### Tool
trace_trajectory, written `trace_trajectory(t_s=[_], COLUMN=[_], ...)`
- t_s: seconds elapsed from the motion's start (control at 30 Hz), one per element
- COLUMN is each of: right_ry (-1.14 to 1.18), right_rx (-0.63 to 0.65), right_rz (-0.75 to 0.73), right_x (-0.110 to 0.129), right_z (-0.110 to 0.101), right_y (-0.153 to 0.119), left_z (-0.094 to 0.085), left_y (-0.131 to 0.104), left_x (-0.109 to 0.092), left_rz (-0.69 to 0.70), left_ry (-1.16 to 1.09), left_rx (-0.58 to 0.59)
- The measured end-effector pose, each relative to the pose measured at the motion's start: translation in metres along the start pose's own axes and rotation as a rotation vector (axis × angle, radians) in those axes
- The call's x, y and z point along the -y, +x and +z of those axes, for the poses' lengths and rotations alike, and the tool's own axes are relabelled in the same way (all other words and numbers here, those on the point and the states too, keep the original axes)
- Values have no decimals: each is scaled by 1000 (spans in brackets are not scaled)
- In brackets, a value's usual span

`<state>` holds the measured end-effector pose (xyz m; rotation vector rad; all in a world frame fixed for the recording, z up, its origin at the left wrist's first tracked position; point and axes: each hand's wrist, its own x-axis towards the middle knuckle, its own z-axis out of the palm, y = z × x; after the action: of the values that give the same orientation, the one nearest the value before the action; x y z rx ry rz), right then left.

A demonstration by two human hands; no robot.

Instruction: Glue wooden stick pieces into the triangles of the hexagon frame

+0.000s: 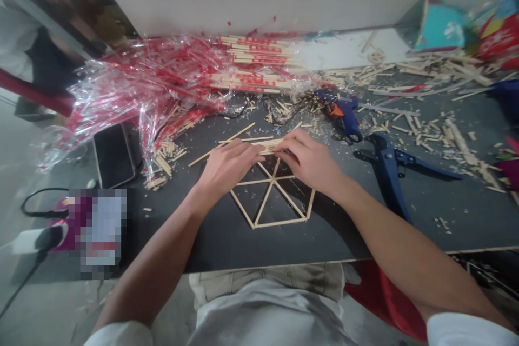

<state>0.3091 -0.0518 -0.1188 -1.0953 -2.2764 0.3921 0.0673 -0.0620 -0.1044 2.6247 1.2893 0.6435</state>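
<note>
A small bunch of thin wooden sticks (270, 146) lies crosswise between my two hands at the middle of the table. My left hand (232, 166) has its fingers closed on the left end of the bunch, and my right hand (310, 161) pinches the right end. Just below them, flat on the table, lies a spoked, many-sided frame of sticks (279, 223); its far side is hidden by my hands. One loose stick (199, 159) slants out beyond my left hand, with others beside it.
A blue glue gun (344, 116) and a blue-handled cutter (388, 170) lie to the right, among scattered stick offcuts (417, 125). Red and clear wrappers (158, 73) are heaped at back left, beside wrapped chopsticks (259, 57). A phone (114, 155) and plugged-in charger (38, 240) are at left.
</note>
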Motion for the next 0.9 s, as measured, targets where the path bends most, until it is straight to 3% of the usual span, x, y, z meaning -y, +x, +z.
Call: trace_trajectory(t_s=[0.13,0.23,0.33,0.43,0.53,0.67,0.9], right_ry=[1,13,-67,-258,-397,-369,-312], right_rx=[19,-8,-157,-326,-329,-207,-257], right_rz=[11,15,77,282,521,720,803], right_x=[9,8,-7,-37,-68,-91,-105], right_z=[4,3,-8,-28,-42,-43,-38], right_y=[-1,0,2,1,-4,-8,-4], left_z=[2,5,8,10,10,14,15], left_y=[-2,-5,-6,-4,-1,2,11], left_x=[-9,-7,-2,0,1,5,4], left_rz=[125,157,82,-72,-172,-224,-490], left_ry=[191,223,166,76,-86,-383,-1004], left_rx=[13,-44,-181,-271,-299,-359,-416])
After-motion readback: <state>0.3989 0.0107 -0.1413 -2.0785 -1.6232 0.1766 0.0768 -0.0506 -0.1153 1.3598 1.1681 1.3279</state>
